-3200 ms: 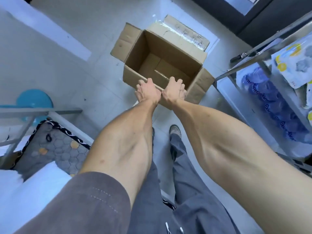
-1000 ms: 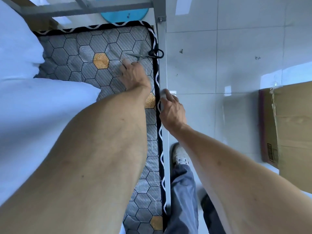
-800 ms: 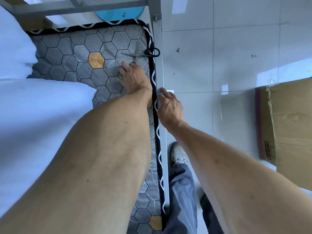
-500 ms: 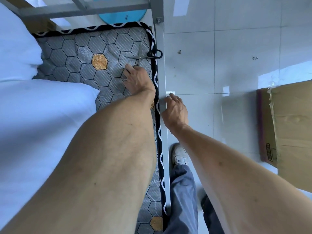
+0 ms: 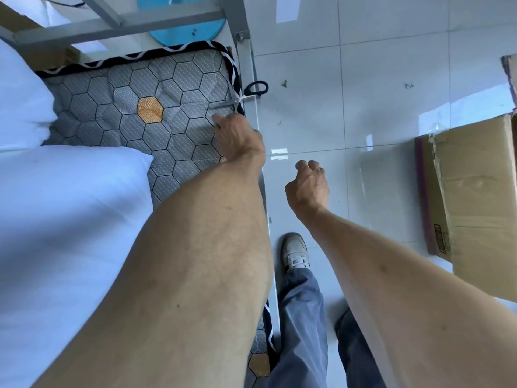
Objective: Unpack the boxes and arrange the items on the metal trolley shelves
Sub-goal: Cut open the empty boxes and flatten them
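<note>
Black-handled scissors (image 5: 253, 91) lie at the right edge of a grey hexagon-patterned mattress (image 5: 173, 88), their handle hanging over the metal bed rail (image 5: 256, 116). My left hand (image 5: 237, 135) reaches onto the mattress, and its fingertips are right at the blades. Whether it pinches them is hidden by the back of the hand. Loosely curled and holding nothing, my right hand (image 5: 307, 183) hangs in the air over the tiled floor. A taped cardboard box (image 5: 475, 191) stands on the floor at the right.
White bedding (image 5: 64, 219) covers the left of the bed. A blue round object (image 5: 184, 26) lies beyond the bed frame's end bars (image 5: 117, 26). A second box's corner (image 5: 512, 71) shows at the far right. My shoe (image 5: 295, 252) stands beside the rail.
I have turned from the open empty box to the bed. My left hand has reached the scissors' blades, and my right hand has lifted off the bed rail to the right.
</note>
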